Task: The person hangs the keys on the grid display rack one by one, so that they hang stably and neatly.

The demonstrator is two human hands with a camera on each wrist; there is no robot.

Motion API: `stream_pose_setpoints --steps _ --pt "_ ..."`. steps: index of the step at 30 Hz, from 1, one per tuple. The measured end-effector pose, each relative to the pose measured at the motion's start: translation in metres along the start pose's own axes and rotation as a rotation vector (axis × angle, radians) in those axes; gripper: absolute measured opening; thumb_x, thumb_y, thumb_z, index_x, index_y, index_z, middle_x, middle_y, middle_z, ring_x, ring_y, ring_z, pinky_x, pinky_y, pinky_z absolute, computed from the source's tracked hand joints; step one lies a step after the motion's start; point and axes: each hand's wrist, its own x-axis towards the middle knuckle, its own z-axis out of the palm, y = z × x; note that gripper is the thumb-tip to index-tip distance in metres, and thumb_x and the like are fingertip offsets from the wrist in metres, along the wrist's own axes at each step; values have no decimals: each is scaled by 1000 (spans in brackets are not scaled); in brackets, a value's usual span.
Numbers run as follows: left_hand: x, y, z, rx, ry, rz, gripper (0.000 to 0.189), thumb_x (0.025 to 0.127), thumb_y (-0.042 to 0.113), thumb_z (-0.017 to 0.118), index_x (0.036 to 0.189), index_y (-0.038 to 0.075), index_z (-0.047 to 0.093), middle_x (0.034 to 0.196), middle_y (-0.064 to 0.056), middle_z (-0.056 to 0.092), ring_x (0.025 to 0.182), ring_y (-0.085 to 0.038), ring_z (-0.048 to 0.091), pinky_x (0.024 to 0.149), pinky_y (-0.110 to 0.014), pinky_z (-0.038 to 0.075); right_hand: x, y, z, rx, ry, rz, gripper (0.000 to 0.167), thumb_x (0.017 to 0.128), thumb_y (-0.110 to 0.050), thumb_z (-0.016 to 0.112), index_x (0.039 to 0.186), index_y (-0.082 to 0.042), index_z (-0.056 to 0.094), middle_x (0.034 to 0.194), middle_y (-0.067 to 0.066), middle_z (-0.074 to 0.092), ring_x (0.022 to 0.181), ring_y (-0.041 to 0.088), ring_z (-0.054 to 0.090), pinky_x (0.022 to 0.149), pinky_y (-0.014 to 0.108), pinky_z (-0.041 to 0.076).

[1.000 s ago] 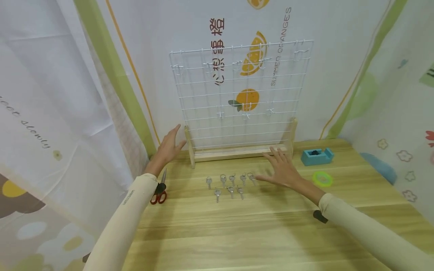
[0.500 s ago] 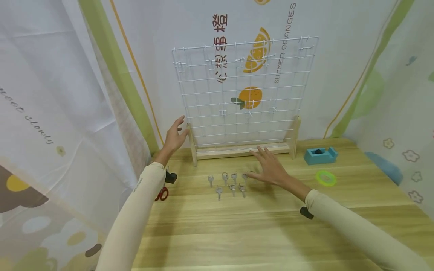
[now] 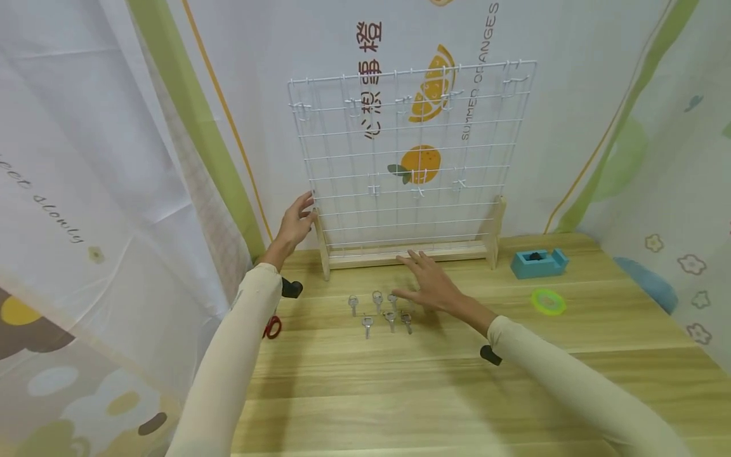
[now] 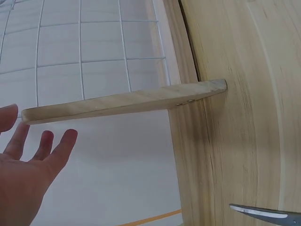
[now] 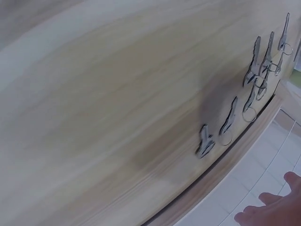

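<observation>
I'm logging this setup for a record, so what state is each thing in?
Left hand: fingers relaxed beside the wooden stand, contact unclear
Right hand: fingers spread, holding nothing
Wire grid: upright in the stand
Hooks: attached to the grid, no keys hanging
Keys: lying loose on the table
Scissors: partly hidden, open or closed unclear
Tape dispenser: standing on the table
Yellow-green disc: lying flat

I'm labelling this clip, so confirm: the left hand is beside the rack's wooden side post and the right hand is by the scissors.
Wrong thing: the head view shows the right hand by the keys, not the scissors; the rest stands.
</observation>
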Motion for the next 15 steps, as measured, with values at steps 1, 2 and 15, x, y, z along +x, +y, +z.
stream_pose_setpoints --steps 1,2,15 --pt "1 0 0 -24 -4 -8 61 110 4 47 166 17 27 167 -14 32 148 -39 38 112 -61 45 2 -2 1 1 -6 -2 86 92 -50 77 159 -8 43 163 27 32 150 54 26 121 72 23" --pt "2 0 1 -41 -5 -15 60 110 4 46 166 18 28 167 -14 33 148 -38 39 111 -61 45 4 -3 3 -2 -12 -5 86 92 -50 77 159 -8 43 163 28 33 150 54 26 121 72 23" --pt "7 -2 1 -114 -9 -51 54 108 -2 49 159 18 45 153 -15 51 144 -33 45 109 -59 50 27 -19 26 94 -80 -74 77 95 -40 78 155 -3 46 159 25 41 146 46 38 118 63 38"
